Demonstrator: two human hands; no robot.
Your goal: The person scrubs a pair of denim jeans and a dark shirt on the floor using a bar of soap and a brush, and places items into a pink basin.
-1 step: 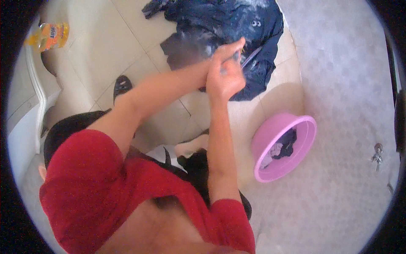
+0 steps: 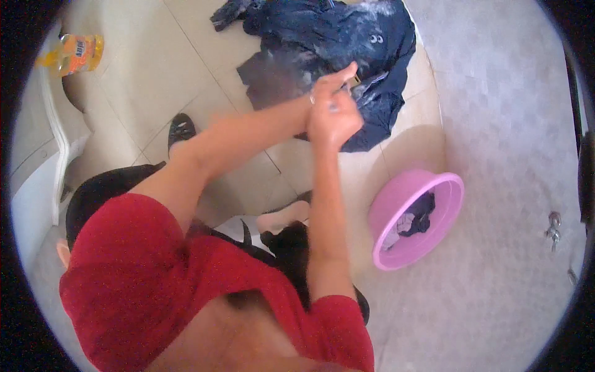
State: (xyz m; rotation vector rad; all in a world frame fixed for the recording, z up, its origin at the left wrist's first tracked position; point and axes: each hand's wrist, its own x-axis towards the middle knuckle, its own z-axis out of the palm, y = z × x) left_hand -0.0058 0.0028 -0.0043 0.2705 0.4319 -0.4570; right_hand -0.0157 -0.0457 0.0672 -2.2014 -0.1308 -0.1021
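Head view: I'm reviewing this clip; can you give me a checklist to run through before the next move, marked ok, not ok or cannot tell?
1. Dark garment lying on the tiled floor: ok, though rumpled.
2. Left hand and right hand together over the garment: ok.
3. Anything gripped between the hands: cannot tell, blurred.
4. Garment free of white streaks: not ok, several show.
5. Pink basin apart from the garment: ok, with clothes inside.
6. Bottle of orange-yellow liquid away from the hands: ok, upper left.
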